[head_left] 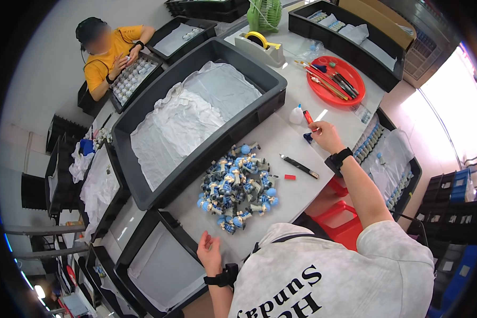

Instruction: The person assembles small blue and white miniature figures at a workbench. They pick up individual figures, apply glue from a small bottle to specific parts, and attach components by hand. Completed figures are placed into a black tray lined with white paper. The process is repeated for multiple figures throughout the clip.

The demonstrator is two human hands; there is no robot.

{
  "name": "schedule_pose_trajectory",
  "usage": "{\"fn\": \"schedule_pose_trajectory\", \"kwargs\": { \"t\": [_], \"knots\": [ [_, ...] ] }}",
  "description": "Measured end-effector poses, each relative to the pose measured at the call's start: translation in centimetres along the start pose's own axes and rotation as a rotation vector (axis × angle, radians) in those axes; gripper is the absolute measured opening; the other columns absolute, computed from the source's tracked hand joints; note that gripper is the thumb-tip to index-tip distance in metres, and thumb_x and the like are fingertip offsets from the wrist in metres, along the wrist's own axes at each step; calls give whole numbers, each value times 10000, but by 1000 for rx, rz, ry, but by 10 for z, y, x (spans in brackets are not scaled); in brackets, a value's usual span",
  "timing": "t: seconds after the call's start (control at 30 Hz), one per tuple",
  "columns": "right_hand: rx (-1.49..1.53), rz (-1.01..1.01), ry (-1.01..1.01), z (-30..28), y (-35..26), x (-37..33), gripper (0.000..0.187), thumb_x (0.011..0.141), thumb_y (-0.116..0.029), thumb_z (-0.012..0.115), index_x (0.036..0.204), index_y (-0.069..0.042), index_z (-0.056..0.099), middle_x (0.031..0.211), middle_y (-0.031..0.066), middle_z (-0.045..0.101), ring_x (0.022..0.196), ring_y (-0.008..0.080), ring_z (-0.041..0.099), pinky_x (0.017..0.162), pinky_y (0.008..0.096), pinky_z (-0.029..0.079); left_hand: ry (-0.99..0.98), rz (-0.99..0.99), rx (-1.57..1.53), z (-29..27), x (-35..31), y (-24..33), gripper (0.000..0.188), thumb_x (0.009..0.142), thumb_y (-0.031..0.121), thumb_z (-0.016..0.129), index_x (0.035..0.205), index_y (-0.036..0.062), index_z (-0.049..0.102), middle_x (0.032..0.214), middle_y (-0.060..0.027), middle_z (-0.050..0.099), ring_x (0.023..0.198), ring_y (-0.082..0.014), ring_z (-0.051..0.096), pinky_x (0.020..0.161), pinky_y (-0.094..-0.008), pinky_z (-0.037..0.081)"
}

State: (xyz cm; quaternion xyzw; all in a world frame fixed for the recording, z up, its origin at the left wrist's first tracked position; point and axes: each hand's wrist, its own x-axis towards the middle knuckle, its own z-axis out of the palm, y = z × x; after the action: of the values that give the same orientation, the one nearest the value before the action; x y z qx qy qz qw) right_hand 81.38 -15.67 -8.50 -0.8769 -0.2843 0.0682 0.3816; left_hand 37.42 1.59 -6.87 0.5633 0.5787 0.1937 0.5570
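My right hand (327, 138) reaches over the table, fingers pinched at the lower end of a short red stick-shaped thing (307, 116), perhaps a marker. Beside those fingers are a small dark blue object (307, 138) and a small white squeeze bottle (297, 114). At the near table edge my left hand (209, 252) is empty, its fingers loosely bent and apart. Between my hands lies a heap of small figurines (236, 185) with light blue hair and blue-and-white clothes. To its right are a black craft knife (299, 166) and a small red block (290, 177).
A large black tray (123, 151) lined with white cloth lies beyond the figurines. A red round tray (336, 103) holds brushes and pens near a tape dispenser (259, 49). Another black bin (161, 265) stands left. A person in yellow (98, 74) handles small items across.
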Motion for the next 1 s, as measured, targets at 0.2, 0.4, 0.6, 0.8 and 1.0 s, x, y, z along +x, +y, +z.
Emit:
{"fn": "schedule_pose_trajectory", "kwargs": {
  "t": [0.2, 0.4, 0.6, 0.8, 1.0],
  "knots": [
    [-45, 61, -4, 8, -17, -9, 272, 700, -161, 660, 938, -31, 633, 873, 144, 599, 763, 236, 582, 700, 335, 462, 63, 116, 17, -6, -1, -3, 416, 764, 14, 603, 1167, -22, 508, 1034, -78, 539, 869, -124, 525, 711, -241, 447],
    [97, 31, 174, 10, -16, 12, 369, 700, -168, 670, 1014, 3, 577, 898, 151, 597, 784, 261, 576, 718, 342, 455, 94, 224, 18, 7, -12, 29, 263, 834, 118, 578, 1047, -36, 582, 882, -52, 579, 765, -97, 523, 654, -223, 429],
    [-51, 114, 246, 18, 2, 38, 362, 685, -188, 673, 988, -9, 585, 899, 139, 602, 790, 287, 585, 727, 370, 457, -5, 200, -26, 14, -21, 55, 316, 898, 254, 515, 913, -39, 630, 717, -31, 583, 643, -74, 499, 602, -204, 405],
    [-178, 226, -96, 16, 19, 48, 328, 689, -150, 603, 970, 16, 567, 920, 219, 577, 856, 373, 555, 761, 420, 447, -7, 175, -42, 12, -22, 46, 297, 901, 224, 509, 910, -47, 630, 732, -33, 591, 660, -71, 504, 609, -209, 409],
    [-27, 247, 171, 16, 28, 45, 296, 787, -198, 465, 997, 0, 527, 804, 172, 575, 765, 294, 568, 654, 392, 471, -15, 138, -46, 14, -23, 51, 283, 895, 199, 516, 917, -62, 624, 728, -32, 591, 658, -68, 495, 613, -206, 405]
  ]
}}
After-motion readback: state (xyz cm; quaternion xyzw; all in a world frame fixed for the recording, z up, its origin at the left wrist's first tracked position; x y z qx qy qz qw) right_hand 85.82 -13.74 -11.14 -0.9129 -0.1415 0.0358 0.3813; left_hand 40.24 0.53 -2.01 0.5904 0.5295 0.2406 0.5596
